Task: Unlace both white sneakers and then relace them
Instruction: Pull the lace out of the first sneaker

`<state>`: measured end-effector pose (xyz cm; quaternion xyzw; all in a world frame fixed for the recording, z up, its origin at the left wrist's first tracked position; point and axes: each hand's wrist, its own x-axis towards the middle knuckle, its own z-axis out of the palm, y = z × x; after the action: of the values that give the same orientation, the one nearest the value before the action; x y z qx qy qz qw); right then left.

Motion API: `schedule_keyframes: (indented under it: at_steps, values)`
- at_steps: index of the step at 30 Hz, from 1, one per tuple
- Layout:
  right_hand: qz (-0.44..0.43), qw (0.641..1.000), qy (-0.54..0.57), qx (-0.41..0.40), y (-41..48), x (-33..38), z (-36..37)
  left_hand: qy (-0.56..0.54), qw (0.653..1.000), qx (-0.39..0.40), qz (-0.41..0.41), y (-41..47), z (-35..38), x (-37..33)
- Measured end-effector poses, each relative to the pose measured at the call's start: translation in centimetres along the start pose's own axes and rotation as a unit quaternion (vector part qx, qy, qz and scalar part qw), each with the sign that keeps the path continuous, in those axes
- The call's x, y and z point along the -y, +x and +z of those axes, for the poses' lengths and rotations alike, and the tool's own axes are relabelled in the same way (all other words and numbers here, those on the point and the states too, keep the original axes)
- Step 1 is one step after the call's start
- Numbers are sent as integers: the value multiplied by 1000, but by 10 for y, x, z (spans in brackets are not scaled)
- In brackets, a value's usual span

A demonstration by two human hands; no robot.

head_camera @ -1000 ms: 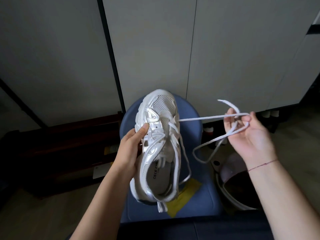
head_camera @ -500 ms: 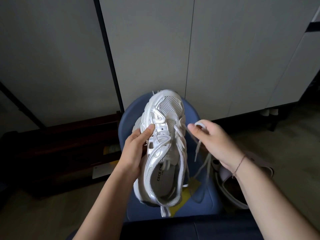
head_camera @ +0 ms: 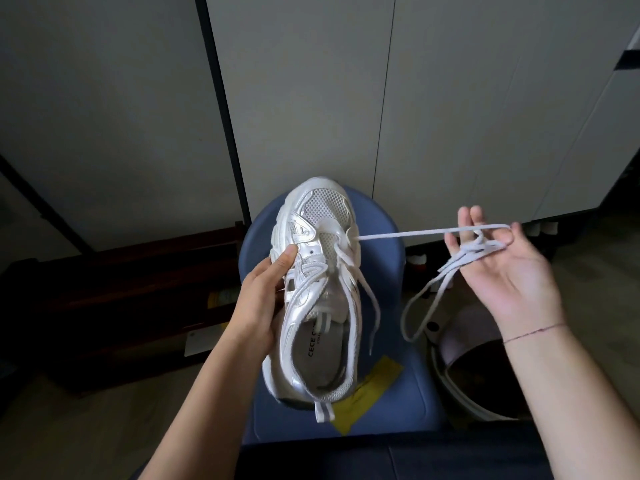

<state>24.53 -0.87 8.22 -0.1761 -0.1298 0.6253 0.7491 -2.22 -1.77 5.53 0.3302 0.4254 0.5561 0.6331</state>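
Right hand [head_camera: 502, 271] is pinching the lace [head_camera: 415, 233], swinging back out from the sneaker [head_camera: 322, 306] and drawing it taut. Left hand [head_camera: 263, 296] is gripping the sneaker. Unlacing is likely progressing eyelet by eyelet.

Blue chair [head_camera: 410, 400] w/ yellow paper [head_camera: 377, 380].
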Motion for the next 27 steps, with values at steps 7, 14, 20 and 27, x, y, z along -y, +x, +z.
schedule_keyframes:
  at_steps: [7,14,20,27]
  values:
    - [81,958,-268,58,-9,-30,6,0,1000,21,-6,-1,8,5]
    - [-66,755,-639,134,-22,-64,7,21,998,50,19,-6,12,5]
    - [-17,914,-396,88,-17,-54,13,26,999,40,17,-8,9,4]
    - [19,999,-23,43,-8,-5,5,30,999,33,10,-9,11,3]
